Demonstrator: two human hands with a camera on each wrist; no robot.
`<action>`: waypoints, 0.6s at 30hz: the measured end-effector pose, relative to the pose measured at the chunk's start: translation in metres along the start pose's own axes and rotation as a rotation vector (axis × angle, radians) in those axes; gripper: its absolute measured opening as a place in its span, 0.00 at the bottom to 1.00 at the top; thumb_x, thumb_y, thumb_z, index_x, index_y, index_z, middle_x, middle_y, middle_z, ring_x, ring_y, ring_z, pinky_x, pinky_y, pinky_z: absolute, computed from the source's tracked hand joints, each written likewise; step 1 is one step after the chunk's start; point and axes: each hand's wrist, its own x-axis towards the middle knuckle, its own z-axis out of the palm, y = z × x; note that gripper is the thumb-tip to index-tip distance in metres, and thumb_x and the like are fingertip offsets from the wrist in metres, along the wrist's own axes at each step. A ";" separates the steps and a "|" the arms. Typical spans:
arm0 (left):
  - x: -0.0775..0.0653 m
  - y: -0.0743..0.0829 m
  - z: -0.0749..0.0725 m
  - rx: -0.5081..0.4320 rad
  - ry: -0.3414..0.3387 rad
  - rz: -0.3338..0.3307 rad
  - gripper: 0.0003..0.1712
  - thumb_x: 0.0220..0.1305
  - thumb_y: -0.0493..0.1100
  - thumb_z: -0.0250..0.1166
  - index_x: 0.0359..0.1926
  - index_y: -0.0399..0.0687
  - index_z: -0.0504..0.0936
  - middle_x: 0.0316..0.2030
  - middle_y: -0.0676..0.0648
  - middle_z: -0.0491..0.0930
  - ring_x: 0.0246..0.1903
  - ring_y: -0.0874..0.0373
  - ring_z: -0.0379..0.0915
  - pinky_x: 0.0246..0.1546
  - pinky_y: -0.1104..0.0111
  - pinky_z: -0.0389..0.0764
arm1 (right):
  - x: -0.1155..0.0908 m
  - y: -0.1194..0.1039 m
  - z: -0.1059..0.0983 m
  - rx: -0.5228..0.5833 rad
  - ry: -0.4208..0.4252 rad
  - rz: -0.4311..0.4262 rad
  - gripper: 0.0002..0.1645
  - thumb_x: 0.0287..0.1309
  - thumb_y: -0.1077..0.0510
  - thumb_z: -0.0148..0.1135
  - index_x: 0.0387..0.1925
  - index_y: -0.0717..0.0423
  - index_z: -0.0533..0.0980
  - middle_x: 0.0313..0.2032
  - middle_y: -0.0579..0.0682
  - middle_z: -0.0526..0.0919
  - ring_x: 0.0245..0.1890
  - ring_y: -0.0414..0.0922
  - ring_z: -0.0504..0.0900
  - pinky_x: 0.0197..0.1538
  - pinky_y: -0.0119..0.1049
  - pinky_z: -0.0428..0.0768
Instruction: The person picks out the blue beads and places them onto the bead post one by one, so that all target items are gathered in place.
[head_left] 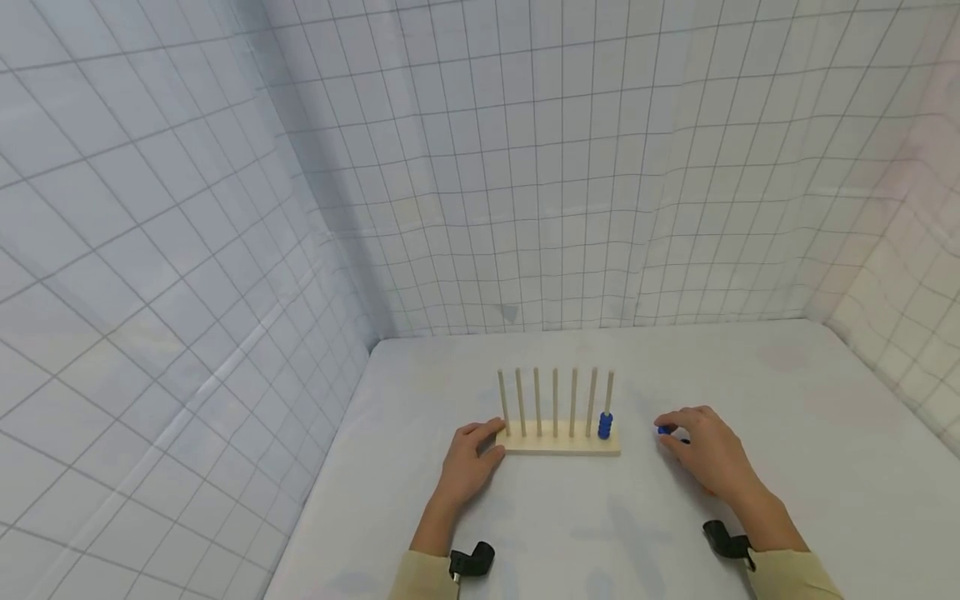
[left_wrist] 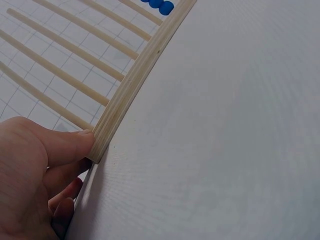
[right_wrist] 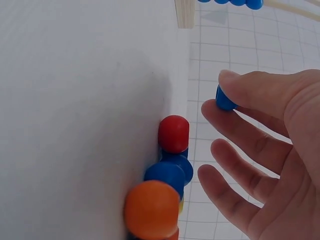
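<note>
A wooden peg rack [head_left: 558, 446] with several upright rods stands on the white table. Blue beads [head_left: 605, 426] are stacked at the foot of its rightmost rod. My left hand [head_left: 468, 461] grips the left end of the base, the thumb at its front edge in the left wrist view. To the right of the rack, my right hand [head_left: 708, 454] pinches one blue bead [right_wrist: 226, 99] between thumb and index finger. Its other fingers are loosely bent, above loose beads on the table: a red bead [right_wrist: 174, 134], an orange bead [right_wrist: 152, 210] and blue beads [right_wrist: 166, 176].
The loose beads are mostly hidden under the right hand in the head view. Grid-patterned curtains [head_left: 540, 183] surround the white table [head_left: 555, 533] at the back and sides. A black wrist camera [head_left: 472, 562] is strapped near each sleeve.
</note>
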 end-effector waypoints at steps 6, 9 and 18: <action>-0.001 0.001 0.001 0.001 0.007 0.016 0.23 0.65 0.40 0.69 0.61 0.49 0.82 0.58 0.42 0.77 0.61 0.42 0.67 0.59 0.42 0.68 | -0.001 -0.003 -0.002 -0.021 0.022 -0.025 0.13 0.55 0.59 0.75 0.44 0.54 0.87 0.39 0.49 0.86 0.49 0.56 0.78 0.45 0.57 0.79; -0.001 0.001 0.001 0.000 0.007 0.024 0.23 0.65 0.40 0.69 0.61 0.48 0.82 0.58 0.41 0.76 0.61 0.41 0.67 0.58 0.41 0.68 | -0.001 -0.003 -0.002 -0.018 0.021 -0.033 0.13 0.55 0.59 0.75 0.44 0.54 0.87 0.37 0.47 0.86 0.49 0.57 0.78 0.45 0.57 0.78; -0.001 0.001 0.000 -0.006 0.006 0.013 0.23 0.65 0.40 0.68 0.61 0.50 0.82 0.60 0.42 0.76 0.62 0.42 0.67 0.59 0.41 0.68 | 0.004 -0.007 -0.004 -0.009 0.022 -0.027 0.13 0.56 0.56 0.75 0.44 0.53 0.87 0.38 0.45 0.86 0.46 0.54 0.78 0.42 0.54 0.79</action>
